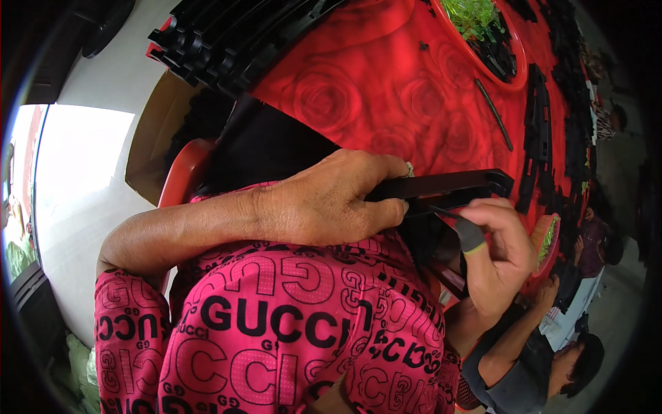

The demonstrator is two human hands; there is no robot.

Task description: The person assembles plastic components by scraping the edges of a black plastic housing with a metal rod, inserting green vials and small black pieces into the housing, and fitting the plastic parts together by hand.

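left hand [331,200] gripping black strip [448,185], right hand [500,255] beside

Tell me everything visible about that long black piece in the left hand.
The long black piece is narrow and slightly glossy, like moulded plastic, with a squared, hollow-looking right end. It runs across the picture, right end slightly higher, near the red rose-patterned cloth. The left hand pinches its left end; the right hand is close below, contact unclear.
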